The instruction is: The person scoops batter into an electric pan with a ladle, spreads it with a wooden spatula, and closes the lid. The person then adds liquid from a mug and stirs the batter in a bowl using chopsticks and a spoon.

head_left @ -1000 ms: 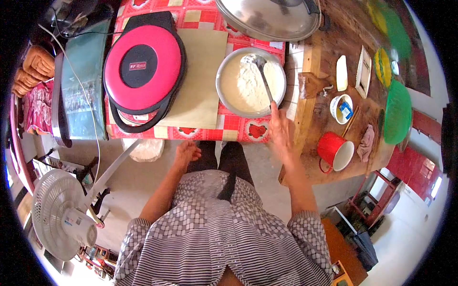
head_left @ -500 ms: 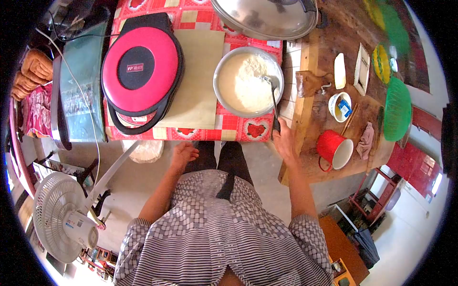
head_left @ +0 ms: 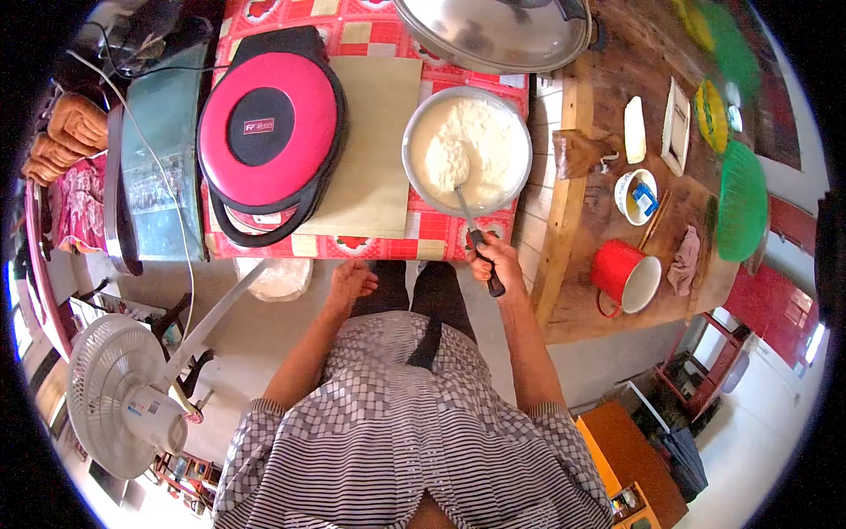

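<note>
My right hand [head_left: 499, 267] is wrapped round the black handle of a metal spoon [head_left: 466, 208]. The spoon's head sits in a metal bowl [head_left: 408, 163] of pale, thick batter [head_left: 493, 145], with a lump of batter heaped over it, so its exact shape is hidden. My left hand [head_left: 354, 280] hangs just short of the table's front edge, fingers loosely curled together and nothing visible in them. To the left of the bowl stands a closed pink and black electric griddle [head_left: 308, 132]. A large metal lid [head_left: 502, 35] lies beyond the bowl.
On the wooden table [head_left: 573, 309] at right are a red mug [head_left: 612, 271] on its side, a small white tub [head_left: 622, 196], a cloth [head_left: 684, 260] and a green basket [head_left: 742, 203]. A white fan [head_left: 115, 397] stands at lower left. A cable crosses the left side.
My right hand has moved left and nearer my body with the spoon. The spoon's head has shifted from the bowl's right side to its left-middle, heaped with batter. The left hand stays nearly still.
</note>
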Action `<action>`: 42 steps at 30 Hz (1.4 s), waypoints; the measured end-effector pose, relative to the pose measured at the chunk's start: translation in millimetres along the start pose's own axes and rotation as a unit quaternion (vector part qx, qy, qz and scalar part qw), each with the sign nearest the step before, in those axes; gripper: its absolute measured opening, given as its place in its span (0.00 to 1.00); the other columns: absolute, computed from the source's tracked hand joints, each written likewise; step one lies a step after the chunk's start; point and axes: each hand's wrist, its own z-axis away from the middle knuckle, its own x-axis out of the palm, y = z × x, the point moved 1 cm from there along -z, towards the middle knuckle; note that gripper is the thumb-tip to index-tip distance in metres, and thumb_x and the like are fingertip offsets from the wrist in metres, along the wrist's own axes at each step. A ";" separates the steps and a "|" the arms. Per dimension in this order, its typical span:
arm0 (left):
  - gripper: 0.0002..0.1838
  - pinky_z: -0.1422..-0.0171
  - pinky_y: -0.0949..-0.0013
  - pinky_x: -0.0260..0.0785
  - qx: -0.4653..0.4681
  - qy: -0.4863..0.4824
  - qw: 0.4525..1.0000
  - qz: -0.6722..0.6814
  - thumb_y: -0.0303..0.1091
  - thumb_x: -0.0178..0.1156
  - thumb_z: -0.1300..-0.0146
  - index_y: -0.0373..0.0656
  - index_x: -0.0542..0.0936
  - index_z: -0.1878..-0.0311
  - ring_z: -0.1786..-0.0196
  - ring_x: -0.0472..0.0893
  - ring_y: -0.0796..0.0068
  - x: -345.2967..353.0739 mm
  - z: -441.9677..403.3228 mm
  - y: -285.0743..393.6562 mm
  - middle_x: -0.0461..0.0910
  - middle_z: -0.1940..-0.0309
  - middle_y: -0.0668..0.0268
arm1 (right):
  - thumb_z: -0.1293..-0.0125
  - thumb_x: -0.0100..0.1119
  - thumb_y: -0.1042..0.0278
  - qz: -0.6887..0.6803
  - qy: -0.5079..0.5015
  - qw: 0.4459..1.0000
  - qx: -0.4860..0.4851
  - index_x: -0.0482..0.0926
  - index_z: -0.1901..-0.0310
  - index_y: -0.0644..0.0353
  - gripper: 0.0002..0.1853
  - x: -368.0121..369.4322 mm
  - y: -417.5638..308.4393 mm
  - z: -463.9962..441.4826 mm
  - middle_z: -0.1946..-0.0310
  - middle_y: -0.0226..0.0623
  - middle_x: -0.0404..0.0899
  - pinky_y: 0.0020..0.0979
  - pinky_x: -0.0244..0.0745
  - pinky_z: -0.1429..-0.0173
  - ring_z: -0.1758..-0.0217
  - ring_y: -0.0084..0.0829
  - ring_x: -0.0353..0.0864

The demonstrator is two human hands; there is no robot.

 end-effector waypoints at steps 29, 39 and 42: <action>0.07 0.70 0.75 0.71 -0.021 0.050 0.998 0.016 0.31 0.50 0.40 0.39 0.72 0.61 0.73 0.77 0.75 -13.6 12.0 -13.2 0.78 0.72 0.61 | 0.45 0.50 0.76 0.631 0.192 0.703 -0.267 0.62 0.44 0.69 0.25 22.7 -21.1 -66.7 0.72 0.57 0.74 0.42 0.69 0.62 0.66 0.52 0.76; 0.10 0.70 0.76 0.71 0.014 0.020 0.999 0.025 0.34 0.51 0.39 0.38 0.71 0.60 0.72 0.77 0.75 -7.5 12.3 -22.7 0.77 0.71 0.60 | 0.44 0.49 0.74 0.490 0.036 0.856 -0.160 0.69 0.49 0.67 0.19 9.4 -8.0 -42.0 0.80 0.42 0.72 0.31 0.67 0.74 0.78 0.31 0.72; 0.09 0.71 0.76 0.71 0.027 0.013 0.999 0.025 0.34 0.50 0.39 0.38 0.71 0.60 0.73 0.77 0.75 -6.1 13.8 -20.6 0.78 0.71 0.60 | 0.42 0.48 0.74 0.270 -0.022 0.962 -0.021 0.69 0.54 0.66 0.13 0.3 -9.3 -28.8 0.82 0.35 0.70 0.24 0.61 0.82 0.84 0.21 0.65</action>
